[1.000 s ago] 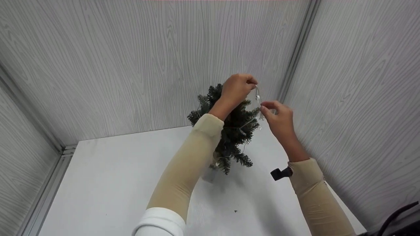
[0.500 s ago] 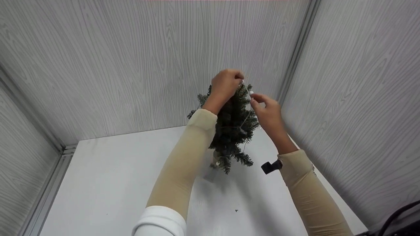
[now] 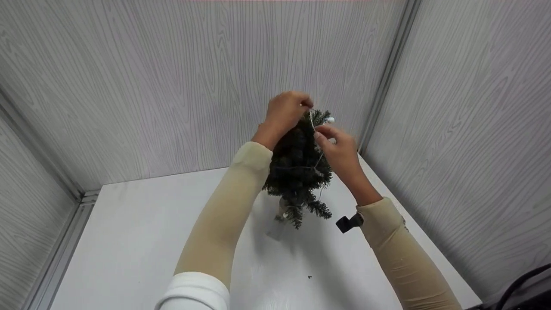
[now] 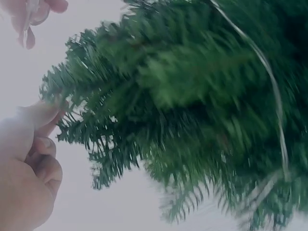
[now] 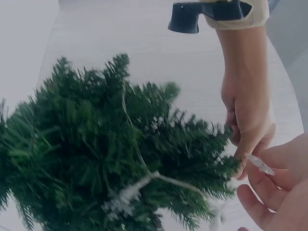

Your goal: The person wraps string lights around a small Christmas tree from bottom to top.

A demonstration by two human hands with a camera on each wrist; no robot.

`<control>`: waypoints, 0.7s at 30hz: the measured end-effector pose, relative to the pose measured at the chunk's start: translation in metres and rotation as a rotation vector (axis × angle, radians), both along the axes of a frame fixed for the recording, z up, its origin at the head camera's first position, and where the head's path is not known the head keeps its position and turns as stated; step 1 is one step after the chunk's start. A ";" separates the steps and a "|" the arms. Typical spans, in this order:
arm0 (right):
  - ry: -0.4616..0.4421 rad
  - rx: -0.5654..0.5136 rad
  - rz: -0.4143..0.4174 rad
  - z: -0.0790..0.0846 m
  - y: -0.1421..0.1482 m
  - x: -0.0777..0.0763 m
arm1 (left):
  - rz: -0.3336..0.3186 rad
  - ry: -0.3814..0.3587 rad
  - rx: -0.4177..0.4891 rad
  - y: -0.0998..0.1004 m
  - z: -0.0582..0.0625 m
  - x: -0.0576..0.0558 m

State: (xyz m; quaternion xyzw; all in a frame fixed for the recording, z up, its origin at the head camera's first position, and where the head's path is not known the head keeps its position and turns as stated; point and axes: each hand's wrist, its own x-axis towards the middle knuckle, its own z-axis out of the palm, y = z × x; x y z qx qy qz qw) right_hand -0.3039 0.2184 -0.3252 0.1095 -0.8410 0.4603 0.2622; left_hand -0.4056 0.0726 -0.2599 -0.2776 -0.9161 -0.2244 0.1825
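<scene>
A small artificial Christmas tree (image 3: pixel 297 172) stands on the white table, its lower trunk partly hidden by the left forearm. A thin clear light string (image 5: pixel 132 122) runs across its branches, with a clear snowflake-like pendant (image 5: pixel 120 204) hanging from it. At the treetop, my left hand (image 3: pixel 284 114) pinches the string, its curled fingers close to the branch tip in the left wrist view. Just below and to the right, my right hand (image 3: pixel 340 150) pinches the same strand between thumb and forefinger. A clear flat pendant (image 5: pixel 260 165) shows at the right fingers.
Wood-grain panels (image 3: pixel 206 86) rise behind and to the right of the white table (image 3: pixel 163 241). A small dark scrap (image 3: pixel 309 277) lies near the table's front. A black cable (image 3: pixel 523 280) curves in at the lower right. A white round bit (image 3: pixel 330 120) shows beside the treetop.
Both hands have moved left, from the right side of the tree to over its top, carrying the pinched strand with them. The tree stays in place.
</scene>
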 end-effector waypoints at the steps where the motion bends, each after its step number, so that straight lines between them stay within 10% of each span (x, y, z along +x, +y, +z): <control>1: -0.005 0.013 0.021 -0.002 -0.002 0.001 | -0.015 0.004 -0.012 -0.002 0.000 0.000; 12: 0.020 -0.055 0.116 -0.014 -0.020 0.000 | -0.070 -0.047 0.035 -0.014 -0.004 -0.003; 21: 0.127 0.075 -0.039 -0.024 -0.036 -0.006 | -0.033 -0.042 -0.056 -0.011 -0.002 0.002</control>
